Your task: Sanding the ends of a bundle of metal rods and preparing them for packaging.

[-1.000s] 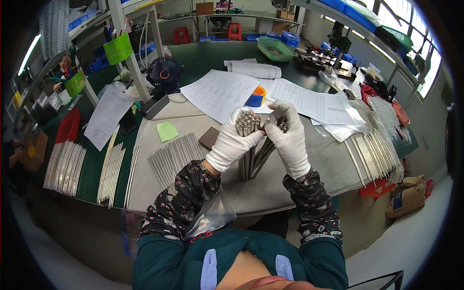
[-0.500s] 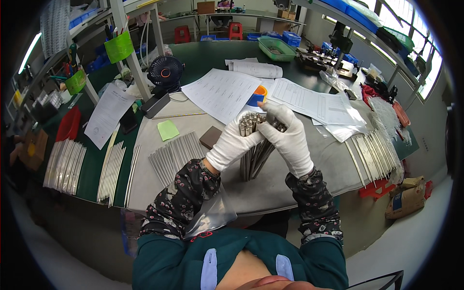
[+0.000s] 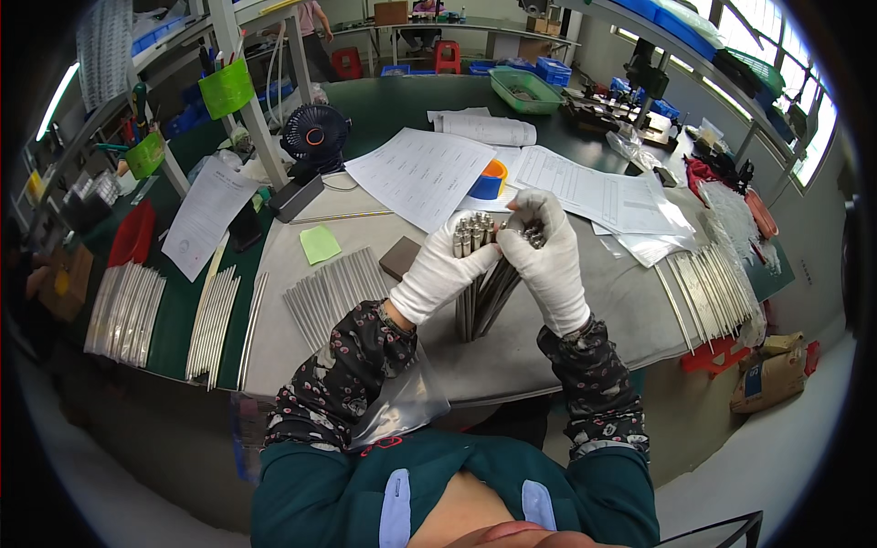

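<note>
Both my hands wear white gloves and hold up bunches of thin metal rods over the grey mat (image 3: 393,352). My left hand (image 3: 438,277) is wrapped round one bunch of metal rods (image 3: 473,236), whose ends stick up above the thumb. Around a second bunch (image 3: 535,236) the fingers of my right hand (image 3: 551,274) are closed. The two bunches sit side by side and their lower ends run down together toward the mat. Next to my left wrist, a row of similar rods (image 3: 333,297) lies on the mat, beside a dark brown block (image 3: 399,258).
More rods lie at the left (image 3: 126,315) and right (image 3: 708,297) table edges. Paper sheets (image 3: 420,178), a blue-and-orange tape roll (image 3: 490,181), a small black fan (image 3: 315,134) and a green basket (image 3: 525,91) stand farther back. A clear plastic bag (image 3: 402,397) hangs at the front edge.
My right hand's fingers have curled in farther round the rod ends, and its raised fingertips have come down. The left hand has hardly moved. A person now shows at the back left.
</note>
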{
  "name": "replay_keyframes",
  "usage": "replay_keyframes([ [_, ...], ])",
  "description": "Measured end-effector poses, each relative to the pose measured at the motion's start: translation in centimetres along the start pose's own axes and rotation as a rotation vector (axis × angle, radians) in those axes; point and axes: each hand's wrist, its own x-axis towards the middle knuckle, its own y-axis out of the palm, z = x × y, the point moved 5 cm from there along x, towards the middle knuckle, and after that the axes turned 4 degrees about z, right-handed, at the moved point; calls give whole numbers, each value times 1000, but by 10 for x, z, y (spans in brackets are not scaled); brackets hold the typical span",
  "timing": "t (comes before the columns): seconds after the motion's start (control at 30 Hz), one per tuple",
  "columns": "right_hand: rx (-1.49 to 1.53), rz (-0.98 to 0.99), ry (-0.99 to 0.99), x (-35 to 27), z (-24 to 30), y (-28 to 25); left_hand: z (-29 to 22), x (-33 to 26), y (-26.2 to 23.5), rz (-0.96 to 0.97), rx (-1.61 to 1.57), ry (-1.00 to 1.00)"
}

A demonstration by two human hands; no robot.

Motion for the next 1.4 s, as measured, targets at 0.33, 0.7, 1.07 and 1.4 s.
replay_keyframes([
  [0.33, -175, 26, -164, 1, 4, 6, -8, -4, 3, 26, -40, 111],
  [0.7, -137, 86, -112, 3, 8, 8, -13, -2, 6, 60, -39, 98],
  [1.07, -50, 207, -108, 8, 9, 8, -13, -2, 2, 109, -26, 65],
  [1.4, -88, 219, -143, 7, 12, 9, -18, -3, 0, 141, 225, 67],
])
